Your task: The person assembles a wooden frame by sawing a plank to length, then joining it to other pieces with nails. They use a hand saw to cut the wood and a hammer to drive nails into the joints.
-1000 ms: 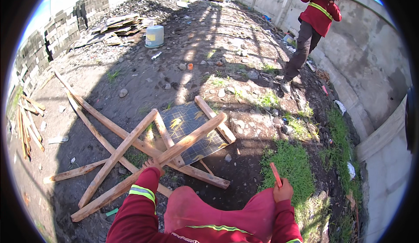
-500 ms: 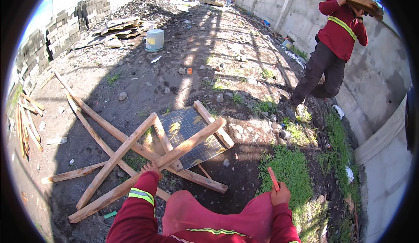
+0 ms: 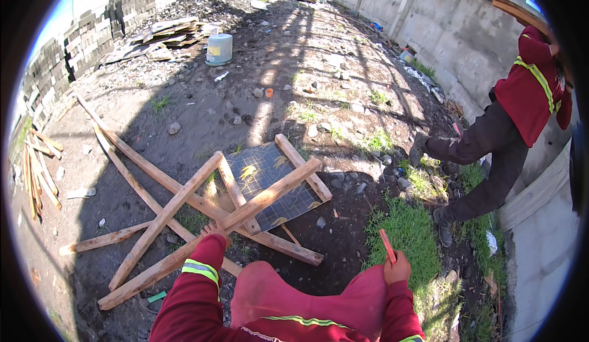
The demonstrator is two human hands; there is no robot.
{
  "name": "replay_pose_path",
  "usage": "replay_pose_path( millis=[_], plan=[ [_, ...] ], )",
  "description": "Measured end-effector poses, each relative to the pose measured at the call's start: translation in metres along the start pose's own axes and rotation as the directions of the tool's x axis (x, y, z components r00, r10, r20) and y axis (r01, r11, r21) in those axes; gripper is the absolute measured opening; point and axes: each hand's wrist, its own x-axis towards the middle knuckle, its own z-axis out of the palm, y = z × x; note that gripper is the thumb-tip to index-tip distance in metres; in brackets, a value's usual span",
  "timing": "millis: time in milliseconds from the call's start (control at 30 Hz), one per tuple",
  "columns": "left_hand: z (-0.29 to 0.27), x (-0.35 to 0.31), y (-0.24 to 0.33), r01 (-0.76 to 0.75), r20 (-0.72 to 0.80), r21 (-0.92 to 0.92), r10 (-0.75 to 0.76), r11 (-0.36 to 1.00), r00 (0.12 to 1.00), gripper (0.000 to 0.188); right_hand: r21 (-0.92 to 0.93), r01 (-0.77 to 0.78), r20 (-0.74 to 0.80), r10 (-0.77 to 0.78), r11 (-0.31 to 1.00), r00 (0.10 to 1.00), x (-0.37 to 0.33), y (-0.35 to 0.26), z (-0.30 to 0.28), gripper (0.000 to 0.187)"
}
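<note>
My left hand (image 3: 215, 230) is wrapped round a long wooden beam (image 3: 272, 193) that slants up from lower left to the right. This beam lies across other timbers: a crossing post (image 3: 164, 220), a shorter piece (image 3: 236, 188) and a long pole (image 3: 144, 167). Under the right part lies a dark board (image 3: 270, 176) with a gold line pattern, a short timber (image 3: 304, 167) along its far side. My right hand (image 3: 397, 267), held apart over the grass, is closed on a flat reddish-orange stick (image 3: 388, 246); its lower end is hidden in my fist.
A person (image 3: 521, 115) in a red top walks at the right, carrying boards (image 3: 516, 11) on the shoulder by the concrete wall (image 3: 442, 41). Loose sticks (image 3: 40, 176) lie at left. Farther off stand a bucket (image 3: 219, 50), a board pile (image 3: 169, 35) and stacked blocks (image 3: 92, 38).
The person with the boards has stepped nearer and further right, partly out of view. My hands keep their holds; the beam and my hands sit almost where they were.
</note>
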Motion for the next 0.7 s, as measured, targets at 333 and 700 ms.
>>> replay_pose_path(
  millis=[333, 700],
  plan=[
    [0.002, 0.000, -0.004, -0.038, -0.088, -0.068, 0.031, 0.997, 0.996, 0.073, -0.003, -0.023, 0.043, 0.023, 1.000, 0.999, 0.000, 0.002, -0.003, 0.022],
    [-0.035, -0.012, 0.016, -0.148, -0.047, -0.068, 0.145, 0.987, 0.988, 0.066, 0.169, 0.154, 0.097, -0.172, 0.973, 0.980, 0.002, -0.018, -0.022, 0.028]
  ],
)
